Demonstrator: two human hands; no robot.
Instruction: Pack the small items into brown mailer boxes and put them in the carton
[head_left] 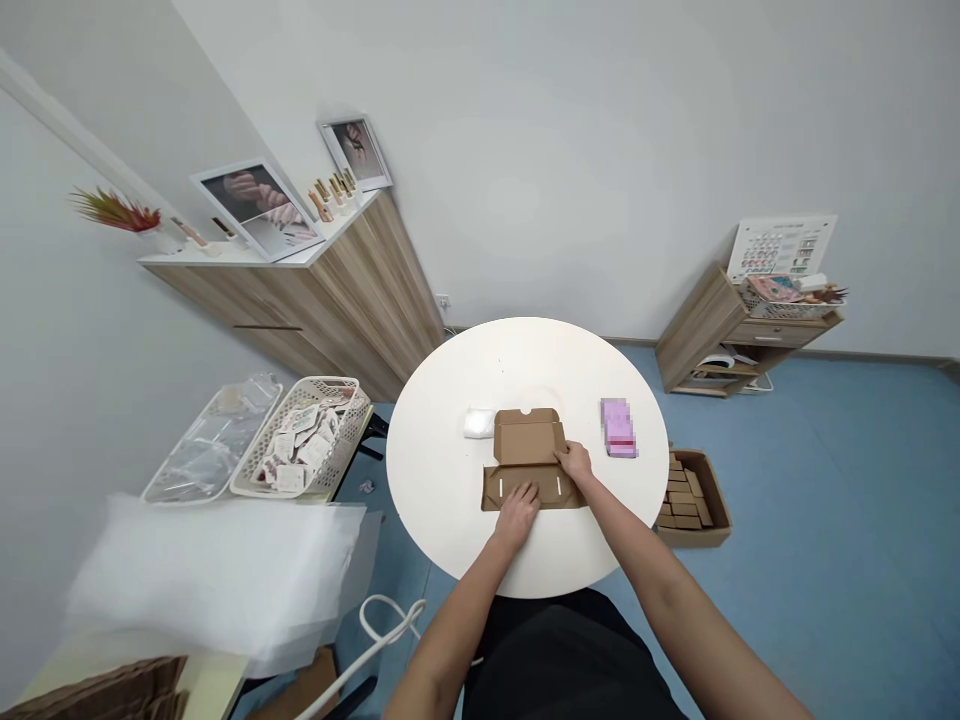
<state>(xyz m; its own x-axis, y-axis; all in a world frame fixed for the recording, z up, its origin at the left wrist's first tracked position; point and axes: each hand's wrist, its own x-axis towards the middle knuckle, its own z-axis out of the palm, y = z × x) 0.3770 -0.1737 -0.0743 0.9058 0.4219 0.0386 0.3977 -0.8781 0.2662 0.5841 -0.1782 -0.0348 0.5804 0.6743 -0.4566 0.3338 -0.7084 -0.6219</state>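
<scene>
Brown cardboard (527, 443) lies under the flattened left hand (519, 512), edge pinched by the right hand (576, 463).

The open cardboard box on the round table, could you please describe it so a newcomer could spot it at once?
Find the round white table in mid-view. The person's left hand and right hand touch the open cardboard box, which lies between a white packet and a purple pack. Unlike those two, it is brown and creased into panels.

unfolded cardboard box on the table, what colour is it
The unfolded cardboard box is brown, seen in the head view.
</scene>
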